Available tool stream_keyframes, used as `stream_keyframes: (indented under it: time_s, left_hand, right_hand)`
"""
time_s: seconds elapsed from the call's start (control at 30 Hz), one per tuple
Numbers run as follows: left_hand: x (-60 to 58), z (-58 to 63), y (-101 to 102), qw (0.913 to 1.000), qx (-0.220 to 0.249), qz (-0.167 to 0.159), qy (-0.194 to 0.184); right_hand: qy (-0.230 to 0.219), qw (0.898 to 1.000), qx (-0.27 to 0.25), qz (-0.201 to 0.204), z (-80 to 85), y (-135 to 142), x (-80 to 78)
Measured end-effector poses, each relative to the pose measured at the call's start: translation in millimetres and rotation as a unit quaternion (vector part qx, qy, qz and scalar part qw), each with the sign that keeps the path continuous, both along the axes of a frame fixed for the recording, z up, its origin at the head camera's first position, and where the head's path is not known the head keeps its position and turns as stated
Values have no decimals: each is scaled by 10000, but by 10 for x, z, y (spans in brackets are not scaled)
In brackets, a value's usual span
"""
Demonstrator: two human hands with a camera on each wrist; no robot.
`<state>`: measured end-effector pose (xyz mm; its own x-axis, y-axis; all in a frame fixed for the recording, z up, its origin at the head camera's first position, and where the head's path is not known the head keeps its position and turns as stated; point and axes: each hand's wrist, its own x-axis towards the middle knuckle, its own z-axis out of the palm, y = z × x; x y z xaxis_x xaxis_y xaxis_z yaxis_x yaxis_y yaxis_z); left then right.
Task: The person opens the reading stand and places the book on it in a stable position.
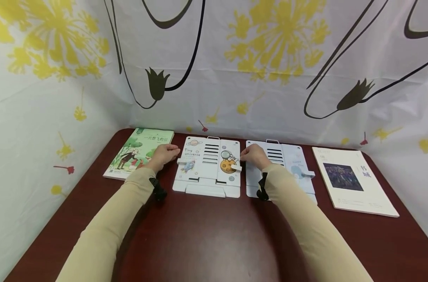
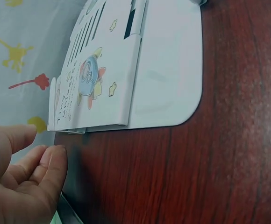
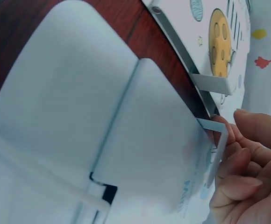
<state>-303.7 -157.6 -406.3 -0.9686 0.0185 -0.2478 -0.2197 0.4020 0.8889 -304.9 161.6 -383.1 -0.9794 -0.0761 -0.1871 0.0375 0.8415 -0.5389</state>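
A white folding book stand (image 1: 210, 166) printed "Tiny universe" lies flat, its side page clips swung outward. Off its left edge is my left hand (image 1: 164, 154), thumb and fingertips apart, holding nothing; the left wrist view shows a gap between the fingertips (image 2: 56, 156) and the stand. A second white book stand (image 1: 295, 150) with pale blue print lies to the right. My right hand (image 1: 255, 154) is at its upper left edge, partly covering it. In the right wrist view, loosely bent fingers (image 3: 240, 161) are right at its raised page clip (image 3: 219, 149), the thumb apart from them.
A green illustrated book (image 1: 140, 150) lies at the left, overlapped by the left hand. A cream book (image 1: 353, 180) with a dark picture lies at the right. Behind the dark red table (image 1: 207, 243) hangs a white patterned sheet (image 1: 214, 70), which also encloses the sides.
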Motion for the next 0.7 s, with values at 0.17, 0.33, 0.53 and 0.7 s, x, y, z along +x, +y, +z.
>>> stream_keyframes:
  time_s: [0.17, 0.33, 0.53, 0.7]
  left_hand:
    - [-25, -53, 38, 9997, -183, -121, -126]
    - [-62, -87, 78, 9987, -500, -1, -137]
    - [-80, -102, 127, 9988, -456, 141, -123]
    - [-72, -109, 150, 9991, -291, 266, -180]
  right_hand:
    - [-6, 10000, 9, -55, -31, -4, 10]
    - [-36, 9999, -23, -108, -48, -19, 13]
    - [-48, 9997, -121, -211, -39, -31, 27]
    - [-89, 9992, -267, -299, -64, -24, 29]
